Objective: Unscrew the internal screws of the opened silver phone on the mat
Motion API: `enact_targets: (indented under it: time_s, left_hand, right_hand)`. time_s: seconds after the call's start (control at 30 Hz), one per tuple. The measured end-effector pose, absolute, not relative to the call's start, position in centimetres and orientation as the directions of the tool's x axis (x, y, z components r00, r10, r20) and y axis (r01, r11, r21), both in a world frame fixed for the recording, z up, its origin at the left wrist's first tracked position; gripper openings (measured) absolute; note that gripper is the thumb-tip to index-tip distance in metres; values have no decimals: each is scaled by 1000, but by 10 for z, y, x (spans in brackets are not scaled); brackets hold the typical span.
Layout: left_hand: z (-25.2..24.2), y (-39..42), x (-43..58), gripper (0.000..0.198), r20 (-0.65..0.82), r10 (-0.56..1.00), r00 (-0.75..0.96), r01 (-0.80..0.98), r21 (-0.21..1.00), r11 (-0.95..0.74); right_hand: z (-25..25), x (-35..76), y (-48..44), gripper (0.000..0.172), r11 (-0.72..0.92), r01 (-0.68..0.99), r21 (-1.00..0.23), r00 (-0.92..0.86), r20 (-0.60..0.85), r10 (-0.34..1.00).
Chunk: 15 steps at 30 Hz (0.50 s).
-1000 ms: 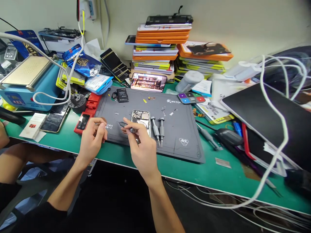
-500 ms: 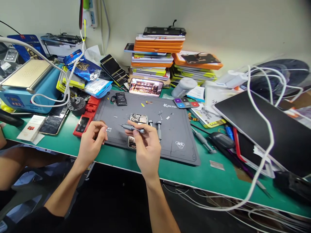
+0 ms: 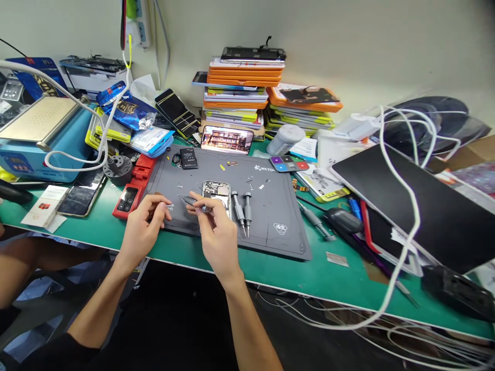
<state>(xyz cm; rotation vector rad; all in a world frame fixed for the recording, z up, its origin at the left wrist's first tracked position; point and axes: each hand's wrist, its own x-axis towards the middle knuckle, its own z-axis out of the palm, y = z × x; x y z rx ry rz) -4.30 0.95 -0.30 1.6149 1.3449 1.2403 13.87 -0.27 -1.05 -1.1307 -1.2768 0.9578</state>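
My right hand [image 3: 217, 234] holds a grey precision screwdriver [image 3: 188, 200] between thumb and fingers, its thin tip pointing left toward my other hand. Behind that hand, on the dark work mat [image 3: 266, 216], lies an opened phone [image 3: 217, 189] with its inner parts showing; its lower part is hidden. My left hand [image 3: 144, 222] hovers over the mat's front left edge, fingers curled and thumb brought to them; whatever it may pinch is too small to make out. Two more screwdrivers [image 3: 243, 214] lie side by side just right of the phone.
A phone with a lit screen [image 3: 227, 140] leans at the mat's back. A battery [image 3: 189, 158] and small parts lie on the mat. A red device [image 3: 126, 200] stands left, a stack of orange cases [image 3: 243, 77] behind. A white cable [image 3: 415, 206] loops across the right side.
My right hand with the screwdriver has moved left, closer to my left hand, uncovering more of the two screwdrivers on the mat. The whole view has shifted slightly.
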Motion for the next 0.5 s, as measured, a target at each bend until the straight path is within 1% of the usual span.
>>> enact_targets:
  time_s: [0.1,0.17,0.23,0.3,0.37,0.4,0.47,0.5]
  left_hand:
    - [-3,10,-44,22,240,971,6,327,917,-229]
    - [-3,10,-44,22,244,970,19,340,910,-235]
    - [-2,10,-45,21,251,967,44,374,893,-249]
    - [2,8,-43,20,272,959,75,424,862,-278]
    - [6,6,-38,21,287,948,136,451,835,-317]
    - [8,4,-34,25,274,943,188,441,835,-330]
    - [10,2,-25,36,223,926,304,387,859,-334]
    - [10,2,-21,39,195,922,336,361,877,-317]
  right_hand:
    - [-9,139,-6,13,224,-14,-974,145,220,965]
    - [-7,141,-8,15,259,-82,-962,238,233,943]
    - [-5,144,-10,25,292,-148,-945,357,225,907]
    - [-3,149,-10,36,303,-213,-929,447,183,876]
    - [-3,155,-9,40,278,-270,-922,477,123,870]
    - [-3,157,-9,41,259,-297,-919,473,94,876]
    - [-5,161,-9,46,219,-342,-914,447,47,893]
    - [-5,161,-10,50,203,-352,-914,433,33,901]
